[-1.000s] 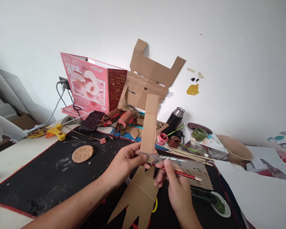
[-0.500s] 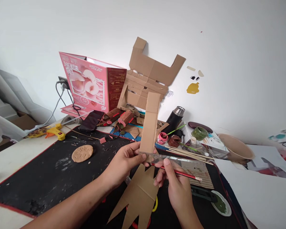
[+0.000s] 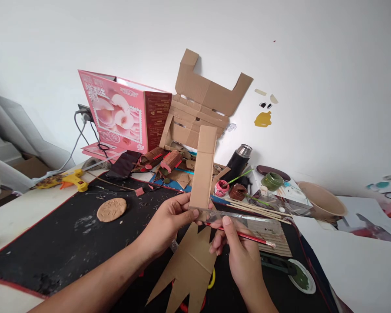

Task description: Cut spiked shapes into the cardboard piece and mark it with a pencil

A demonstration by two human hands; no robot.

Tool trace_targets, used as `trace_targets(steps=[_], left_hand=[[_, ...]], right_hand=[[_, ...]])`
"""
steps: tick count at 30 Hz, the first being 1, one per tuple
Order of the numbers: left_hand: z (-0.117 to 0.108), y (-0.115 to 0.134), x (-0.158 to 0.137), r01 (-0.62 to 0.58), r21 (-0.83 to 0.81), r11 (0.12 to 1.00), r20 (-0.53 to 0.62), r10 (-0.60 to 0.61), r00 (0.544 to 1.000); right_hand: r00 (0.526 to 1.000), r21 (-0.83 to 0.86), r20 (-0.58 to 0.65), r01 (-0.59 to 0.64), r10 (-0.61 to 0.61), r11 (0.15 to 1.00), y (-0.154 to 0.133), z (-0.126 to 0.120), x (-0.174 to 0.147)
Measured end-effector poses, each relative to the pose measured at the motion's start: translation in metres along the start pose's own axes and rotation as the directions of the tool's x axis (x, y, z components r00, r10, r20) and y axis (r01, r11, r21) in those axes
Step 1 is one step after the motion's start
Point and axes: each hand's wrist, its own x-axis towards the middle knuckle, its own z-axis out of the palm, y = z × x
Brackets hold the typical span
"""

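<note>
My left hand [image 3: 171, 219] pinches the lower end of an upright cardboard strip [image 3: 202, 174] together with one end of a clear ruler [image 3: 237, 214]. The ruler lies across the strip's bottom. My right hand [image 3: 243, 248] is closed on the ruler with the thumb on top, and also holds a red pencil [image 3: 252, 238] below it. The pencil's eraser end points right, and its tip is hidden near the left fingers. Beneath both hands is a cardboard piece with jagged, pointed ends [image 3: 187, 269], partly covering scissors with red and yellow handles [image 3: 211, 278].
A black mat [image 3: 68, 234] bears a round clay disc [image 3: 111, 209]. A yellow glue gun [image 3: 76, 180] and a phone [image 3: 124, 164] lie at left. Behind stand a pink box [image 3: 117, 113], paint jars [image 3: 237, 191] and a black flask [image 3: 239, 163]. A green-smeared dish [image 3: 302, 276] sits at right.
The cardboard strip's top has shifted slightly left. Both hands keep the same grip, and the whole view has moved a little.
</note>
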Motion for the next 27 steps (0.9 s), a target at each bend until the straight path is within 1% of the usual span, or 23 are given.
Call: trace_targets(steps=[5, 12, 27], left_hand=[[0.0003, 0.0012, -0.0003, -0.005, 0.001, 1.0, -0.014, 0.005, 1.0], [0.0037, 0.0037, -0.0001, -0.013, -0.04, 0.999, -0.008, 0.013, 1.0], [0.0019, 0.0007, -0.0008, -0.054, -0.011, 0.999, 0.023, 0.054, 0.998]], right_hand=[[1.0, -0.009, 0.012, 0.003, -0.003, 1.0, 0.0007, -0.0002, -0.0001], [1.0, -0.008, 0.019, 0.003, -0.002, 1.0, 0.0023, -0.0012, -0.0001], [1.0, -0.02, -0.021, 0.018, -0.018, 1.0, -0.0045, 0.0039, 0.0001]])
